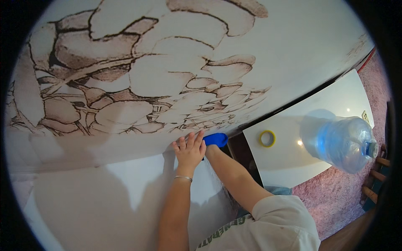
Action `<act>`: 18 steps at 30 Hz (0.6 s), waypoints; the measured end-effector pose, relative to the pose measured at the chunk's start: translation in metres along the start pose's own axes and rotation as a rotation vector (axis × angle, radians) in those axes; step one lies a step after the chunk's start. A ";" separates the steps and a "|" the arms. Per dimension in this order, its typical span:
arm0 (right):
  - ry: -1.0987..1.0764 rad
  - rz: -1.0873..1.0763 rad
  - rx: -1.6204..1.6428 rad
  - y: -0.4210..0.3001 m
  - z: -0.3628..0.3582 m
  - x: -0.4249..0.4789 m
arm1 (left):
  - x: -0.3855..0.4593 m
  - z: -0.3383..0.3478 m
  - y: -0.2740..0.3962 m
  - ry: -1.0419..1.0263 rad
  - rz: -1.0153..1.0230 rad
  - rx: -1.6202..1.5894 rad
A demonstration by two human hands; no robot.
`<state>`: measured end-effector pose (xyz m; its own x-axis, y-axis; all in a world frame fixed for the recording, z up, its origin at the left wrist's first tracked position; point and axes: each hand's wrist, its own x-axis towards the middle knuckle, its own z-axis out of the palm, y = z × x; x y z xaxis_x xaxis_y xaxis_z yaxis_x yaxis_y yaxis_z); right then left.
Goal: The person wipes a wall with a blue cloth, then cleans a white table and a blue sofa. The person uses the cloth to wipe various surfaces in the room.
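Note:
My left hand (pixel 189 153), with a thin silver bracelet at the wrist, lies flat with fingers spread near the lower edge of the printed wall covering (pixel 113 113). That covering is white with brown, dark-outlined flower shapes. Close to its fingertips is a smooth blue object (pixel 216 139), whose kind I cannot tell. My right forearm reaches up to this blue object. Only the wrist end of my right hand (pixel 211 149) shows; its fingers are hidden behind the blue object and my left hand. Below both hands spreads a plain white surface (pixel 94 204) crossed by shadows.
On a white tabletop (pixel 289 135) to the right lie a roll of yellow tape (pixel 267 138) and a large clear blue water bottle (pixel 345 144) with a cap. A dark gap (pixel 248 153) runs beside the tabletop. Pink shaggy carpet (pixel 326 200) covers the floor beyond.

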<state>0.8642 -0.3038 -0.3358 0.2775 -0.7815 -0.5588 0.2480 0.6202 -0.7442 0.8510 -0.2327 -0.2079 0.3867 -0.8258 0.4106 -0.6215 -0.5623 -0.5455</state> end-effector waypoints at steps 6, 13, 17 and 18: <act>0.047 -0.050 0.075 -0.051 -0.004 0.069 | 0.006 -0.004 0.019 -0.014 -0.055 -0.113; 0.100 -0.100 0.173 -0.094 -0.026 0.147 | 0.007 0.014 0.044 -0.017 -0.064 -0.148; 0.108 -0.020 0.173 -0.053 -0.019 0.116 | -0.015 0.024 0.043 -0.099 -0.034 -0.131; 0.112 0.009 0.164 -0.037 -0.014 0.099 | -0.021 0.026 0.040 -0.126 -0.021 -0.121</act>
<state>0.8698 -0.4050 -0.3689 0.1776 -0.7729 -0.6091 0.3964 0.6227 -0.6746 0.8357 -0.2391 -0.2577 0.4779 -0.8172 0.3222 -0.6870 -0.5763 -0.4426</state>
